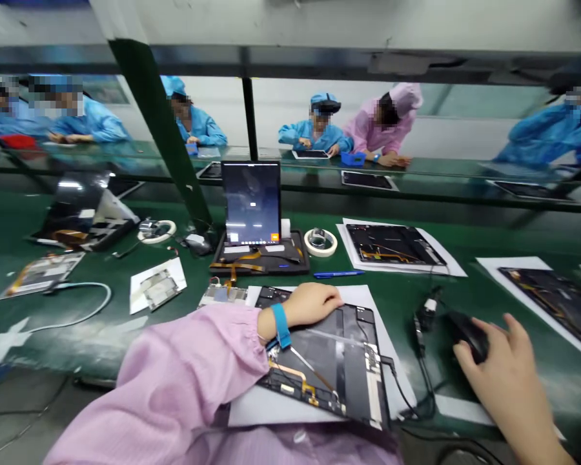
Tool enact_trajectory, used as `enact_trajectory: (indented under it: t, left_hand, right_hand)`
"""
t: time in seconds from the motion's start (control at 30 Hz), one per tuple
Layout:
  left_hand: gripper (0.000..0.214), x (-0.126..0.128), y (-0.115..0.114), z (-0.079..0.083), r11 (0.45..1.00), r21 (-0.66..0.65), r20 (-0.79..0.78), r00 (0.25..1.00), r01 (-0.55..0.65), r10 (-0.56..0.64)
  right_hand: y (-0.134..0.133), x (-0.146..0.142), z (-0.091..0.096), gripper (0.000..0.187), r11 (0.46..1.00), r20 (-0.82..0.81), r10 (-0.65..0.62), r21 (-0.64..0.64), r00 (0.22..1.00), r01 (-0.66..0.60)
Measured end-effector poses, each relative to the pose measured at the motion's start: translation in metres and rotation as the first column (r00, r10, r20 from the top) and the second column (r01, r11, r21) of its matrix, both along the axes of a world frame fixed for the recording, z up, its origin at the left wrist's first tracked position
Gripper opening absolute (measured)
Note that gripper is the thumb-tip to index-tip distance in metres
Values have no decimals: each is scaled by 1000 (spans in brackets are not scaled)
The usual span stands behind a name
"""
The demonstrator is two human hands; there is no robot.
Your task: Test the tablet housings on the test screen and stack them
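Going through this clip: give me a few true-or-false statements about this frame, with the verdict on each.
1. The left hand rests on a black tablet panel with exposed flex cables. True.
2. The right hand holds a blue pen. False: it is on a black computer mouse, and the blue pen lies on the green bench.
3. A blue wrist strap is around the left wrist. True.
4. The left sleeve is light blue. False: it is pink.
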State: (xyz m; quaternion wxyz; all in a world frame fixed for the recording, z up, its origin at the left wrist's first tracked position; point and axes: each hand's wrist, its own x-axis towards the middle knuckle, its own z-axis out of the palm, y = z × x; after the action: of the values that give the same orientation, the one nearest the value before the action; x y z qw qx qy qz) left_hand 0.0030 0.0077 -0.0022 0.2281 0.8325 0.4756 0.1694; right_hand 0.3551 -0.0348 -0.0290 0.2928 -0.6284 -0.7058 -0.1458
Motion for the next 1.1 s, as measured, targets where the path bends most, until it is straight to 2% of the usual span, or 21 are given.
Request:
enact_trajectory:
  t: [0.1,0.27,0.53,0.67,0.73,0.77,0.8,0.83,0.87,0.9,0.97,1.0,1.07,1.1]
  left_hand:
    - [31,0,1,0,1000,-6,-6,1000,-14,14]
    - [31,0,-1,0,1000,-5,18,1000,-9,9]
    - [31,0,0,-1,1000,9,8,1000,-9,9]
    - [31,-1,0,-1,1000,13,19,1000,1,-2]
    - [31,-1,-3,0,1000,10,34,999,5,-5]
    - [31,-1,-5,0,1000,8,41,999,4,-5]
    - [32,-1,-6,1,1000,7,44,999,4,-5]
    - [32,-2,-7,1,1000,7,45,999,6,-7]
    - [33,-2,-7,1,1000,-3,50,999,8,-8]
    - [34,-3,-7,1,1000,-18,53,999,11,-10]
    - [36,-4,-6,0,999,-50,51,999,18,-15]
    - [36,-4,-6,0,998,-61,47,999,22,-19]
    - [35,-4,-6,1,997,-73,37,999,24,-22]
    - [35,-4,-7,2,997,-74,33,999,24,-21]
  right_hand:
    - [6,3,-4,48,998,65,37,-46,997,-34]
    - [3,-1,0,53,999,99,7,-44,995,-3]
    - [5,-2,1,48,992,144,103,-87,984,-92]
    - [-3,-16,12,45,991,93,135,-30,987,-132]
    - [-17,-35,24,38,988,-13,153,20,988,-153]
    - [-25,-48,30,33,978,-104,206,-12,973,-208]
    - [-31,-62,36,29,950,-224,250,-133,942,-284]
    - [-35,-76,41,28,864,-347,239,-351,907,-362]
    - [-37,-89,44,29,729,-450,204,-523,870,-442]
    - [-36,-100,46,30,576,-527,158,-638,835,-511]
    - [-31,-113,47,33,361,-633,14,-718,774,-595]
    - [-29,-114,48,34,273,-655,-46,-735,755,-621]
    - [-25,-110,50,35,157,-668,-131,-743,732,-650]
    - [-24,-105,53,36,154,-685,-164,-729,710,-667]
